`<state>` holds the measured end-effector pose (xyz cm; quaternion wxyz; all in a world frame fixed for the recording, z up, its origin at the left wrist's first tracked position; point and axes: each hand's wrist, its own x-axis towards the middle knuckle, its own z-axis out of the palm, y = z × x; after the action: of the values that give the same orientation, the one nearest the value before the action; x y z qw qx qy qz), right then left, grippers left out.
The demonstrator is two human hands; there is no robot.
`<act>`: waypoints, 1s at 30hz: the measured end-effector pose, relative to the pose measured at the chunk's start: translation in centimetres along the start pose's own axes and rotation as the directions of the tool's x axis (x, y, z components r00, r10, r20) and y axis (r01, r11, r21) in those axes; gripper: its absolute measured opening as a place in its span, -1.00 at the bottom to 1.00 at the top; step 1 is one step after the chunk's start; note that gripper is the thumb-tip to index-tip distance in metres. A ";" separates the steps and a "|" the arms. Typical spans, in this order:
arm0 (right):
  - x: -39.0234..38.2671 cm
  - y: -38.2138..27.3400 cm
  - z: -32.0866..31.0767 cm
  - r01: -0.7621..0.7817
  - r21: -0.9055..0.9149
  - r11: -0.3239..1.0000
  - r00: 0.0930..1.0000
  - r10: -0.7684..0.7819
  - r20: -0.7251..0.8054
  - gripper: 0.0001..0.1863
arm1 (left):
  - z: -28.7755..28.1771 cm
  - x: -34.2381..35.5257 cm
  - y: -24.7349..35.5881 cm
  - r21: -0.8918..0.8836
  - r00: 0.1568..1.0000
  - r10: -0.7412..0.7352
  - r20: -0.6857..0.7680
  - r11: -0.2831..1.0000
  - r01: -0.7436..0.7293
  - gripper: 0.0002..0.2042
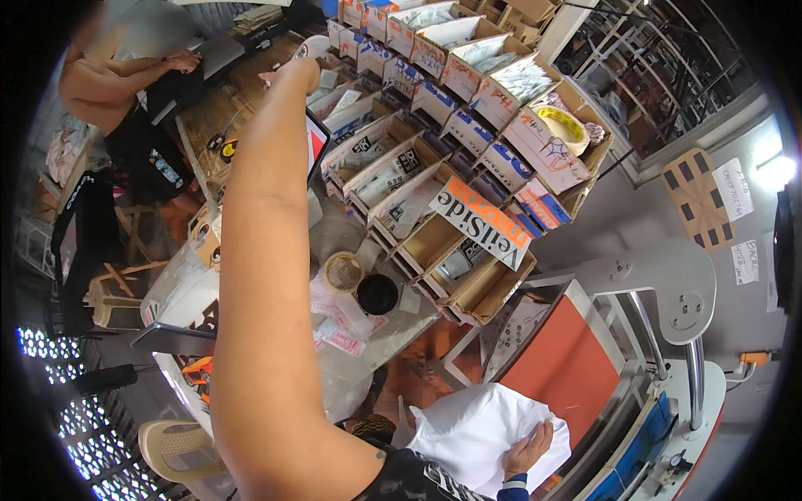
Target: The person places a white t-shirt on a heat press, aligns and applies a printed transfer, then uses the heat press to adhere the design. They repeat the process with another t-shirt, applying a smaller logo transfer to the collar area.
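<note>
My left arm stretches up across the middle of the view. My left hand [288, 73] is at its far end, beside the left ends of the stacked cardboard bins [550, 150]; most of its fingers and whatever they touch are hidden. A dark-framed object with red [316, 146] shows just right of the forearm. At the lower right, my right hand [526, 451] has its fingers curled on a white fabric piece [468, 426], lying beside the red pad [551, 351] of a press machine.
A shirtless person [104, 96] works at a wooden bench at the upper left. Tape rolls [376, 294] sit on the table [393, 334] below the bins, which bear an orange-and-white sign [480, 221]. A metal press arm [652, 284] stands right. A beige plastic chair [154, 438] is lower left.
</note>
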<state>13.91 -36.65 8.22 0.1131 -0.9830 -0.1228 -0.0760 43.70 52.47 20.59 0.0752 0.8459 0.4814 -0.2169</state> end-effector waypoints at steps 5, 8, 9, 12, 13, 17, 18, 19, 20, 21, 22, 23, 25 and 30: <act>0.4 -0.1 0.5 -0.030 0.002 1.000 1.000 0.030 0.002 -0.50 | -0.9 2.3 1.7 0.213 0.963 -0.118 0.243 0.975 0.065 -0.30; 0.4 -0.1 0.5 -0.018 0.010 1.000 1.000 0.018 -0.003 -0.49 | -0.5 1.0 1.7 0.239 0.967 -0.084 0.240 0.971 0.025 -0.28; 0.3 -0.1 0.5 -0.012 0.007 1.000 1.000 0.012 -0.004 -0.49 | -0.4 0.5 1.6 0.252 0.968 -0.077 0.239 0.968 0.015 -0.28; 0.3 -0.1 0.4 -0.002 0.005 1.000 1.000 0.002 -0.004 -0.49 | -0.3 -0.2 1.2 0.139 0.998 -0.058 -0.008 0.989 0.058 -0.35; 0.4 -0.2 0.4 -0.005 0.006 1.000 1.000 0.005 -0.003 -0.49 | -0.5 -0.1 1.1 0.179 0.997 -0.070 0.043 0.982 0.062 -0.36; 0.5 -0.3 0.4 -0.008 -0.001 1.000 1.000 0.008 -0.012 -0.49 | -1.1 0.7 1.0 0.037 0.991 0.124 -0.058 0.992 -0.122 -0.45; 0.5 -0.3 0.4 -0.005 0.001 1.000 1.000 0.005 -0.012 -0.49 | -1.1 0.7 1.1 -0.035 0.963 0.183 -0.196 0.980 -0.194 -0.48; 0.5 -0.4 0.4 -0.001 -0.002 1.000 1.000 0.001 -0.015 -0.49 | -0.9 0.5 1.4 -0.045 0.951 0.224 -0.212 0.970 -0.238 -0.53; 0.5 -0.4 0.4 0.005 -0.008 1.000 1.000 -0.005 -0.020 -0.49 | -0.6 0.1 1.6 -0.032 0.940 0.234 -0.247 0.968 -0.249 -0.59; 0.5 -0.4 0.3 -0.001 -0.010 1.000 1.000 0.001 -0.012 -0.50 | -0.2 -0.4 2.0 -0.017 0.928 0.243 -0.282 0.966 -0.258 -0.64; 0.5 -0.4 0.3 -0.003 -0.015 1.000 1.000 0.003 -0.009 -0.50 | 0.2 -1.1 2.3 -0.003 0.915 0.250 -0.317 0.964 -0.265 -0.69; 0.5 -0.4 0.3 -0.004 -0.021 1.000 1.000 0.004 -0.006 -0.50 | 0.6 -1.8 2.6 0.009 0.900 0.258 -0.351 0.962 -0.272 -0.74; 0.5 -0.3 0.4 0.001 -0.005 1.000 1.000 -0.001 -0.015 -0.50 | 0.8 -3.0 2.7 0.033 0.884 0.291 -0.366 0.953 -0.300 -0.79; 0.4 -0.2 0.4 0.000 -0.016 1.000 1.000 0.000 -0.016 -0.49 | -0.2 -4.1 0.1 -0.071 0.832 0.281 -0.478 0.932 -0.355 -0.80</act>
<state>14.32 -36.31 7.90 0.1062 -0.9833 -0.1214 -0.0846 42.06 49.27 22.50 0.0604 0.9327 0.3530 0.0438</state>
